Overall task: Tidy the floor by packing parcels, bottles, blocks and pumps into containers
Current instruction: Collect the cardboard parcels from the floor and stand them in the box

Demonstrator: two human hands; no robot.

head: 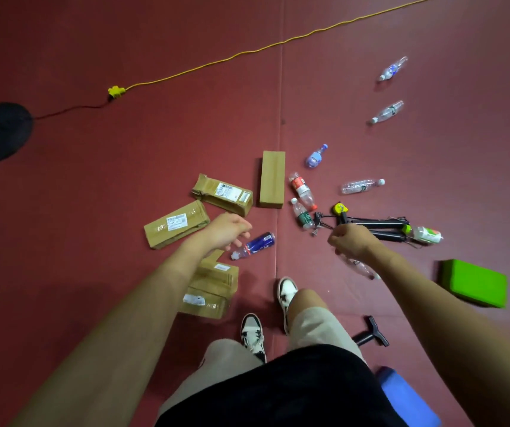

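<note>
Reaches loose left hand (228, 230) toward blue-label bottle (255, 245); grips clear bottle (359, 267) in right hand (352, 241). Likely light, slippery: take round the middle.

Left grip (229, 230) hangs loose, right grip (352, 241) clasps a clear bottle (360, 268)

left hand (227, 231) above blue bottle (258, 244), fingers loose | right hand (353, 241) grips clear bottle (361, 268) | green block (474, 283) on floor (93, 211)

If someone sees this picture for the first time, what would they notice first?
Two bare arms stretch over a dark red floor: the left hand reaches toward a blue-labelled bottle, the right hand grips a clear bottle. Brown parcels lie left of centre, a bright green block at the right.
</note>
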